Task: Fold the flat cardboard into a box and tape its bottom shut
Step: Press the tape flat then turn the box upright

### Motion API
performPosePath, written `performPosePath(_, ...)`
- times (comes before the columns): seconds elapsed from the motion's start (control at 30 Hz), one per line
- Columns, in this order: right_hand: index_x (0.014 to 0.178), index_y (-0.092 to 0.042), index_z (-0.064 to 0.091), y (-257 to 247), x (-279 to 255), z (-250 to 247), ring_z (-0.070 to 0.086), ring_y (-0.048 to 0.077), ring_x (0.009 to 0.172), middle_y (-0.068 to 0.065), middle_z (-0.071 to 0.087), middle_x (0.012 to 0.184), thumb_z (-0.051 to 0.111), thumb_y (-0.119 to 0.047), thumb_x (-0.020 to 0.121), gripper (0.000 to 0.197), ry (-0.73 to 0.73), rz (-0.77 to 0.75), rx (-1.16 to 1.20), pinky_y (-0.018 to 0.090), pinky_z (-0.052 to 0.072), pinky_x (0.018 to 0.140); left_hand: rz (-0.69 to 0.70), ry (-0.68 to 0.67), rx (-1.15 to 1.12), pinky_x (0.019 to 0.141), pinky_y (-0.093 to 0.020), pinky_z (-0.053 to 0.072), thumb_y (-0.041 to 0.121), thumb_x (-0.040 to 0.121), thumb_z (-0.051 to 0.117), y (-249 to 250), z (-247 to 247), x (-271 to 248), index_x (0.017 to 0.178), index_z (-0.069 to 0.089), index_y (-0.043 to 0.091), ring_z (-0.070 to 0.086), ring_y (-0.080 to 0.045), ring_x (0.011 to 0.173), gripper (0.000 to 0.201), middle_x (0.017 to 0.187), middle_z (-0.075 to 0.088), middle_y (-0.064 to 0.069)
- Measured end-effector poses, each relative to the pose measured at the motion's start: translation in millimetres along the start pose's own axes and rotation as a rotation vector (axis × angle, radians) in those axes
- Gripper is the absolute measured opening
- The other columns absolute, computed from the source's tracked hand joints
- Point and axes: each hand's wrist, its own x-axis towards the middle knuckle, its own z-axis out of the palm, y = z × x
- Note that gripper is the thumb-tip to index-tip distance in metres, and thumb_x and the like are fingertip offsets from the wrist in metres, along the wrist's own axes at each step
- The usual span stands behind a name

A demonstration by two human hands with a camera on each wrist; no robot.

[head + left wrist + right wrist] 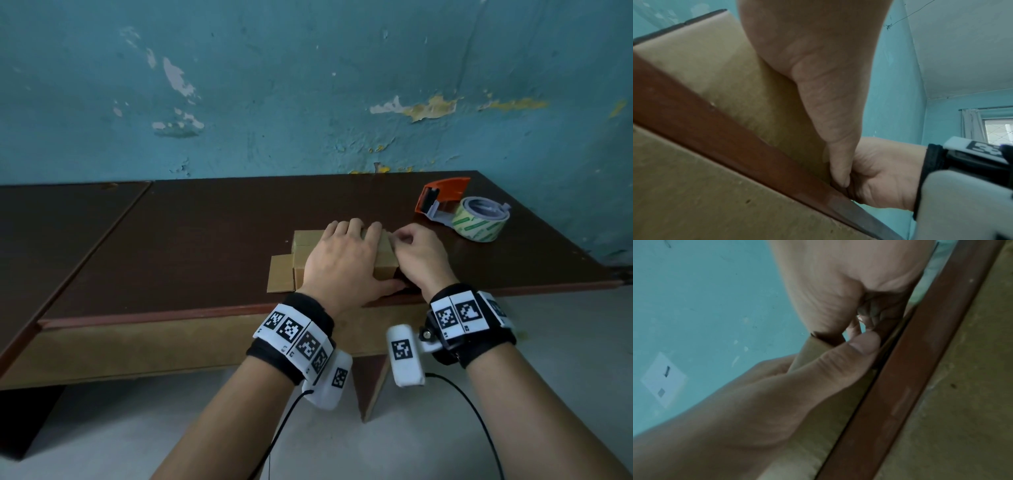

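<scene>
cardboard box (310, 255): near front edge of brown table (205, 240), long axis running left-right, flap flat at its left end | left hand (342, 260): fingers straight, pressing down on top | right hand (416, 253): fingers curled, pinching box's right end | tape dispenser (462, 209): well apart, back right

The small brown cardboard box (301, 255) sits on the dark brown wooden worktop (205, 233) near its front edge. The left hand (342, 260) lies on top; the right hand (416, 255) is at its right side. The orange tape dispenser with a clear tape roll (460, 209) lies further right and behind.
</scene>
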Motion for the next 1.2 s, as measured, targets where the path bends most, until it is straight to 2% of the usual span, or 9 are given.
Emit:
performPosePath(0.13,0.110,-0.020,0.065,1.8,1.8,-0.2,0.060,0.021,0.098,0.000,0.063,0.103,0.054,-0.038,0.102,0.023,-0.042,-0.040,-0.090,0.039,0.050,0.084,0.026,0.002,-0.094,0.125,-0.044,0.028,0.071,0.082,0.067,-2.1,-3.6,0.4,0.158,0.037,0.015,0.049,-0.027,0.138,0.100,0.149,0.052,-0.008)
performPosePath(0.27,0.100,-0.022,0.063,4.4,3.9,-1.3,0.060,0.021,0.095,-0.001,0.063,0.096,0.059,-0.031,0.100,0.009,-0.049,-0.054,-0.080,0.037,0.049,0.079,-0.039,0.064,-0.630,0.113,-0.032,0.042,0.049,0.079,0.085,-15.7,-17.0,1.3,0.153,0.050,0.014,0.053,-0.017,0.133,0.089,0.145,0.058,-0.003)
performPosePath(0.4,0.089,-0.027,0.064,6.5,5.4,-1.3,0.066,0.025,0.094,-0.004,0.065,0.089,0.063,-0.028,0.095,0.007,-0.065,-0.044,0.009,0.045,0.057,0.082,-0.212,0.222,-1.017,0.117,-0.032,0.043,0.032,0.093,0.075,-41.6,-29.9,-3.3,0.138,0.064,0.018,0.059,-0.004,0.130,0.048,0.137,0.067,0.007)
performPosePath(0.5,0.097,-0.024,0.068,6.4,5.3,-2.4,0.066,0.026,0.095,-0.002,0.068,0.094,0.063,-0.027,0.093,0.007,-0.075,-0.044,0.019,0.047,0.057,0.085,-0.415,0.375,-1.114,0.098,-0.020,0.051,0.024,0.097,0.071,-62.6,-38.1,-11.1,0.126,0.070,0.018,0.066,0.002,0.111,0.029,0.120,0.073,0.009)
performPosePath(0.63,0.104,-0.022,0.069,6.4,5.1,-3.7,0.066,0.023,0.092,0.002,0.070,0.101,0.059,-0.024,0.094,0.015,-0.080,-0.044,0.038,0.044,0.058,0.079,-0.623,0.424,-1.229,0.079,-0.014,0.047,0.025,0.101,0.067,-80.2,-34.4,-19.1,0.127,0.066,0.019,0.064,-0.001,0.109,0.027,0.121,0.070,0.007)
performPosePath(0.73,0.107,-0.019,0.069,6.1,6.1,-4.8,0.065,0.018,0.085,0.003,0.069,0.103,0.050,-0.022,0.101,0.020,-0.058,-0.008,0.121,0.031,0.052,0.061,-0.701,0.370,-1.363,0.086,-0.020,0.048,0.032,0.100,0.067,-76.1,-28.9,-24.2,0.133,0.062,0.021,0.061,-0.007,0.118,0.036,0.129,0.066,0.005)
performPosePath(0.87,0.119,-0.013,0.063,-2.5,3.8,-6.9,0.061,0.023,0.101,0.011,0.065,0.116,0.043,-0.041,0.106,0.037,0.066,0.012,0.346,0.042,0.049,0.092,-0.738,0.284,-1.502,0.101,-0.028,0.049,0.048,0.095,0.068,-67.7,-22.4,-27.8,0.141,0.057,0.022,0.059,-0.014,0.127,0.055,0.138,0.062,0.001)
performPosePath(0.97,0.134,-0.018,0.058,-12.8,-4.6,-2.3,0.053,0.017,0.127,0.001,0.059,0.137,0.036,-0.048,0.107,0.046,-0.047,0.011,0.523,0.042,0.039,0.112,-0.748,0.219,-1.504,0.115,-0.041,0.043,0.064,0.085,0.067,-61.9,-20.7,-29.9,0.147,0.054,0.027,0.055,-0.018,0.133,0.073,0.147,0.057,0.002)
performPosePath(1.2,0.149,-0.021,0.049,-14.5,-14.9,16.8,0.043,0.014,0.140,-0.003,0.049,0.152,0.042,-0.029,0.109,0.042,-0.224,-0.042,0.423,0.029,0.033,0.110,-0.679,0.186,-1.343,0.108,-0.023,0.033,0.016,0.109,0.048,-52.5,-13.2,-30.2,0.159,0.039,0.023,0.042,-0.009,0.138,0.051,0.161,0.041,0.006)
